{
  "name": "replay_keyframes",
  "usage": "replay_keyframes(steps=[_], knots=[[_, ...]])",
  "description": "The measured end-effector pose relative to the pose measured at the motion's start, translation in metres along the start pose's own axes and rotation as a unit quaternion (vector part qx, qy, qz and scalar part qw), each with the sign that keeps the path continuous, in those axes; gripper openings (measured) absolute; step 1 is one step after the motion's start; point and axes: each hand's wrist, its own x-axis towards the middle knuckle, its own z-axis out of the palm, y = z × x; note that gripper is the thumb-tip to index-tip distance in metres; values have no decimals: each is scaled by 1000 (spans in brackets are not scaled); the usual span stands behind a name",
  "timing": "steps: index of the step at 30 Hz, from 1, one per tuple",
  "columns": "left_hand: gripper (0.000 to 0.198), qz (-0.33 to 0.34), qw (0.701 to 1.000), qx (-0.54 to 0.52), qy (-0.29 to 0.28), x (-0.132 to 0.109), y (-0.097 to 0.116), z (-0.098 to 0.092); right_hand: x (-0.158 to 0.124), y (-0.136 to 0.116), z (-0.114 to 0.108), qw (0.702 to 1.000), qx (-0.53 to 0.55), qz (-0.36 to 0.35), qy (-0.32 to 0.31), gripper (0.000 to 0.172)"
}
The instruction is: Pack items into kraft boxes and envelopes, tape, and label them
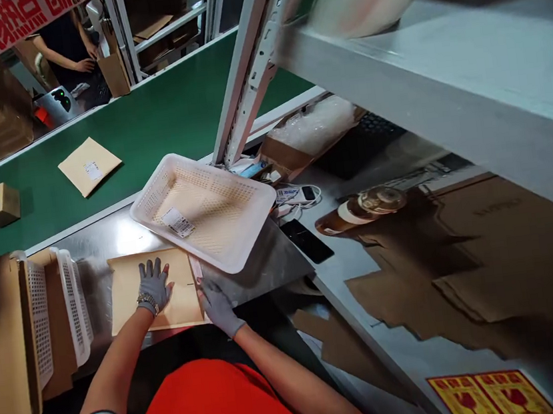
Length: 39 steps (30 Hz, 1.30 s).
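Note:
A tan mailing envelope point(128, 292) lies flat on the metal worktop, close to its front edge. My left hand point(154, 286), in a grey glove, rests palm down on it with the fingers spread. At the envelope's right edge is my right hand point(219, 306), also gloved, its fingers bent and closed at that edge. A pale strip point(196, 268) with faint pink print runs along the edge just above those fingers. Behind the envelope, a white plastic basket point(252, 220) holds another tan envelope point(206, 212) with a white barcode label.
A green conveyor belt point(155, 124) crosses behind, carrying a small box point(1, 206) and a labelled envelope point(94, 163). Upright baskets point(74, 305) and cardboard stand left. Right are a metal post point(248, 83), shelf point(441, 72), phone point(307, 240), bottle point(343, 217) and flattened cardboard point(418, 297).

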Motion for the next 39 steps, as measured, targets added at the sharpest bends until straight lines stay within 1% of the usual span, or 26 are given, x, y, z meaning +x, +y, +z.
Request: replay_keyframes(steps=[3, 5, 8, 11, 13, 15, 17, 19, 21, 22, 25, 28, 31, 35, 39], knots=[[71, 10, 1000, 21, -14, 1, 8, -2, -10, -1, 9, 996, -54, -65, -28, 69], [69, 30, 999, 35, -29, 2, 16, 0, -9, -6, 22, 988, -104, -104, -48, 71], [68, 50, 997, 42, -42, 2, 30, 5, -5, -7, 36, 982, -146, -112, -45, 71], [72, 59, 996, 37, -50, 2, 37, 7, -13, 2, 36, 979, -156, -122, -40, 68], [79, 62, 996, 31, -64, 3, 37, 5, -29, 13, 30, 979, -152, -131, -33, 63], [85, 59, 995, 24, -79, 6, 36, 2, -51, 24, 23, 981, -145, -130, -11, 57], [89, 54, 995, 21, -87, 11, 35, 1, -71, 32, 19, 983, -144, -115, 16, 51], [89, 54, 994, 23, -89, 15, 34, -1, -84, 36, 17, 984, -155, -83, 39, 38], [89, 59, 994, 27, -91, 17, 34, -3, -89, 36, 17, 982, -174, -44, 53, 21], [89, 60, 994, 27, -92, 18, 34, -4, -90, 35, 16, 981, -184, -24, 58, 16], [93, 64, 992, 19, -107, 17, 33, -8, -86, 30, 14, 975, -216, 15, 45, 20], [107, 63, 989, 15, -130, 18, 33, -12, -82, 24, 9, 970, -241, 27, 13, 22], [118, 54, 989, 16, -140, 21, 33, -13, -80, 21, 2, 969, -241, 51, 9, 21], [124, 40, 989, 25, -143, 28, 33, -13, -82, 26, -11, 975, -194, 94, 50, 21], [128, 39, 989, 36, -141, 31, 32, -12, -91, 41, -37, 975, -144, 121, 116, 23]])
